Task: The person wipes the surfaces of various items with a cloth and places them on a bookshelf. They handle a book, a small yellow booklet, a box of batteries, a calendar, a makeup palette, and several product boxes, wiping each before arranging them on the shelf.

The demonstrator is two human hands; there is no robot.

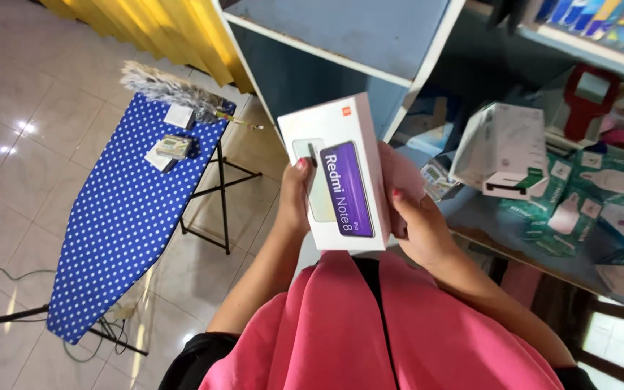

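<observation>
Floor: pale glossy tiles at far left, with a dark cable trailing along the lower left edge.
Ironing board: blue cover with white dots, standing on a black folding frame, well apart from both hands.
Duster: grey and fluffy, lying across the far end of the ironing board.
Small items: a white card and a small pale device, resting just below the duster.
Curtain: yellow, pleated, hanging down to the floor behind the board.
Open room: bare tiles between the ironing board and the pink garment.
Left hand: curled around the left long edge of the box, thumb on its front face.
Phone box: white, flat, held upright and slightly tilted between both hands, above the pink garment and in front of the shelf edge.
Right hand: wrapped around the right long edge of the box, fingers behind it.
Shelf unit: blue panels with white edging, close behind the box.
Counter: crowded with a white carton, green packages and a red-framed item.
</observation>
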